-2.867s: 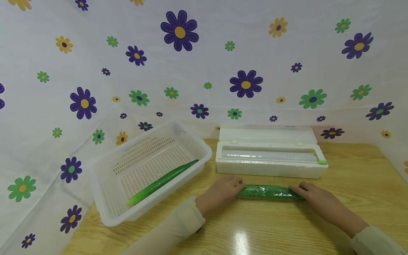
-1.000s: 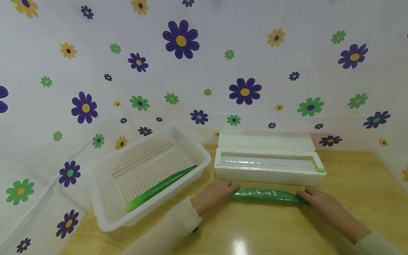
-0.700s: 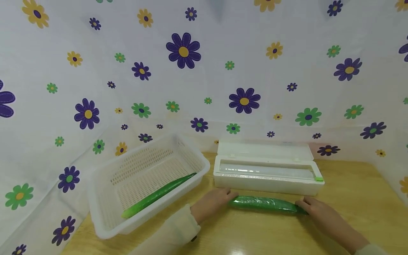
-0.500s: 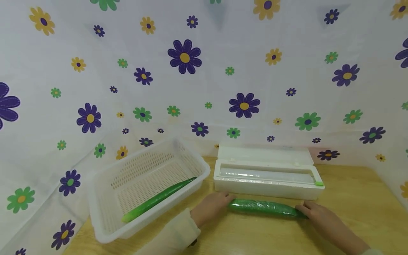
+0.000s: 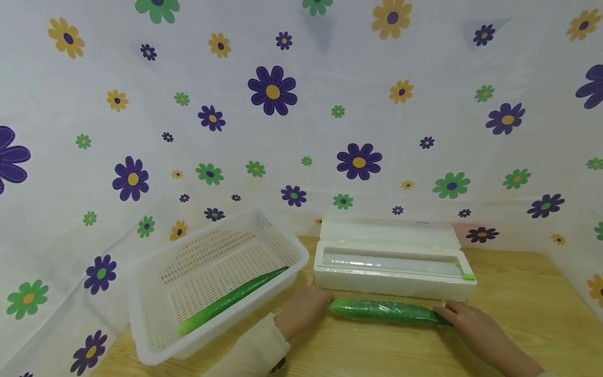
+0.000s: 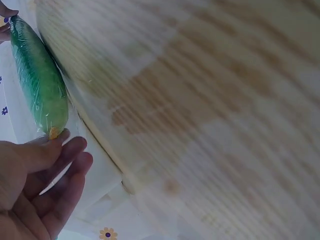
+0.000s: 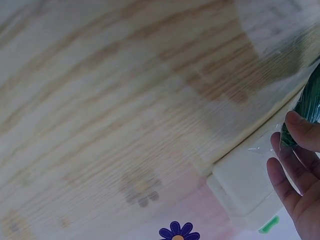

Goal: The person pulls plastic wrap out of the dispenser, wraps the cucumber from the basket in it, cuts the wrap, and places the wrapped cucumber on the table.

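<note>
A cucumber (image 5: 386,311) wrapped in clear plastic film lies across between my two hands, in front of the white film box. My left hand (image 5: 305,310) is at its pale left end; in the left wrist view, the thumb and index finger pinch the film (image 6: 44,138) just past the cucumber's tip, the other fingers loosely bent. My right hand (image 5: 476,327) holds the dark right end between thumb and fingers, and in the right wrist view loose film (image 7: 262,148) sticks out by the fingertips. A second cucumber (image 5: 231,299) lies in the white basket.
The white perforated basket (image 5: 141,314) stands on the left of the wooden table (image 5: 367,356). Behind the wrapped cucumber is a white cling film box (image 5: 391,283), its lid up, with a film roll (image 5: 391,264) and a green slider (image 5: 468,276). A flowered cloth hangs behind.
The head view has tilted up, so everything sits lower. My left hand has slid left off the cucumber's end, baring its pale tip. My right hand stays at the other end.
</note>
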`<action>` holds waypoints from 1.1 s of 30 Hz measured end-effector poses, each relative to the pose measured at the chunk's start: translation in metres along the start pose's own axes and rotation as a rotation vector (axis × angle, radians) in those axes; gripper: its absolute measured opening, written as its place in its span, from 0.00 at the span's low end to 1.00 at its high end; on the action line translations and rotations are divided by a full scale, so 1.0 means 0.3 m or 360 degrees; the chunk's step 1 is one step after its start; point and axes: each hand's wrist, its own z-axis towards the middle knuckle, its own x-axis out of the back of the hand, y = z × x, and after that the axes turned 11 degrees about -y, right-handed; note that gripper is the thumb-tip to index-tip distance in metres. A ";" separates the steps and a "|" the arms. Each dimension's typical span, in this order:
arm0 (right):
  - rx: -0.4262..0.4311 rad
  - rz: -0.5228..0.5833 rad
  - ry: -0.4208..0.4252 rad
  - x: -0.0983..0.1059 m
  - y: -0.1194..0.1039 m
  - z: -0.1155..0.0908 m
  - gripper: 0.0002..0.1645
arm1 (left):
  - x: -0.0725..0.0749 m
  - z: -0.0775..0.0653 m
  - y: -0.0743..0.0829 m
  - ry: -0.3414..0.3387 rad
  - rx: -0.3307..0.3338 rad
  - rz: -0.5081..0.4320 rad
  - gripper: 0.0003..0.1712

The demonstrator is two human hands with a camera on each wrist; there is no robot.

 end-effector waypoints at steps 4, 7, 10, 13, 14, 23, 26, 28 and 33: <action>0.0011 -0.0004 -0.0030 -0.001 0.001 0.000 0.26 | -0.011 0.003 -0.005 0.0033 0.0058 0.0023 0.08; -0.0024 0.0001 -0.0118 0.006 -0.003 0.004 0.25 | -0.011 0.004 -0.003 0.0075 0.0035 0.0069 0.10; -0.0059 -0.0010 -0.0170 0.015 -0.004 0.009 0.25 | -0.001 -0.003 0.008 0.0113 -0.0029 0.0094 0.15; -0.0074 -0.0023 -0.0185 0.018 -0.002 0.011 0.25 | 0.009 -0.009 0.025 0.0162 -0.0072 0.0068 0.16; -0.0075 -0.0033 -0.0180 0.017 0.000 0.011 0.25 | 0.012 -0.010 0.032 0.0173 -0.0072 0.0037 0.16; -0.0086 0.0011 -0.0222 0.015 0.000 0.013 0.26 | 0.004 -0.002 0.059 0.0066 -0.0173 0.0114 0.29; -0.0096 0.0045 -0.0262 0.020 -0.001 0.011 0.26 | 0.001 -0.001 0.064 0.0127 -0.0213 0.0184 0.22; -0.0092 0.0058 -0.0259 0.023 0.000 0.010 0.26 | -0.002 0.002 0.065 0.0174 -0.0229 0.0223 0.19; -0.0043 0.0074 -0.0214 0.023 0.005 0.012 0.26 | -0.020 0.014 0.058 0.0215 -0.0238 0.0257 0.17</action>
